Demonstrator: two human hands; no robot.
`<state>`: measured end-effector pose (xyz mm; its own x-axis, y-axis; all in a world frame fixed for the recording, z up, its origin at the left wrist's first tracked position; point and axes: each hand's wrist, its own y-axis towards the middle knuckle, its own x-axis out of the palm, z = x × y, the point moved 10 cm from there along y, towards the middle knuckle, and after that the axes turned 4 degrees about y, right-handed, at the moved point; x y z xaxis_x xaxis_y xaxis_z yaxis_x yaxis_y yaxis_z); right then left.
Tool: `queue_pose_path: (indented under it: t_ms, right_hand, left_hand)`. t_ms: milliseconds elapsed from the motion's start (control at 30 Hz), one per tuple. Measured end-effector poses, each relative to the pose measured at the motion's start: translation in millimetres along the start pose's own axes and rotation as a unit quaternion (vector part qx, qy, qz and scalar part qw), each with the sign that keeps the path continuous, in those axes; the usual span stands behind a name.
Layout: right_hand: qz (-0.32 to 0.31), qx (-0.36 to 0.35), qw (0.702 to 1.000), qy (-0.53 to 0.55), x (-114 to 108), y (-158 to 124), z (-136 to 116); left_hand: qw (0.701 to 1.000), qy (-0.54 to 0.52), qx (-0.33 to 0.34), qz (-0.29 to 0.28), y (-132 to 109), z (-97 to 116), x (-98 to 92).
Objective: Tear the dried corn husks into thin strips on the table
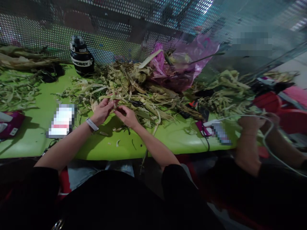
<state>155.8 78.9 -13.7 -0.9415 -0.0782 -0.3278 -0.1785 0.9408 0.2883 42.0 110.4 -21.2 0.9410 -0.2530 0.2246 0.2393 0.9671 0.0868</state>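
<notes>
In the head view my left hand [102, 111], with a white band on the wrist, is closed in a pinch at the front of a heap of pale dried plant stalks and leaves [124, 80]. A pale plant strip [112, 92] rises from its fingertips. My right hand [127, 117] is close beside it, fingers bent inward and nearly meeting the left fingertips. Whatever its fingers hold is too small to make out. A few pale scraps [117, 143] lie on the green tabletop [96, 150] below the hands.
A phone [62, 119] lies left of my hands, near a purple box [11, 124]. Behind the heap stand a black bottle [82, 57] and a pink plastic bag [182, 64]. At right are a power bank with cables [203, 127], another phone [220, 132] and a co-worker's hands [251, 123].
</notes>
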Motion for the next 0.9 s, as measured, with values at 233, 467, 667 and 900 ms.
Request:
queue_pose_path:
  t_ms: [233,467,667,900]
  right_hand:
    - [0.207,-0.098,0.971,-0.064,-52.8,-4.3,-16.9]
    - [0.069,-0.108,0.989,-0.081,-24.7,1.6,-18.5]
    - [0.067,-0.156,0.978,-0.124,-21.0,-4.8,-37.3]
    - [0.061,-0.181,0.963,-0.190,-17.5,-8.1,-41.7]
  left_hand:
    - [0.999,-0.033,-0.037,0.009,2.7,-8.3,-7.7]
    - [0.997,-0.046,-0.025,0.051,1.9,-3.8,-12.8]
    - [0.998,-0.010,0.008,0.068,4.7,-4.4,-16.3]
    - [0.996,0.055,0.012,0.062,3.1,7.0,-18.3]
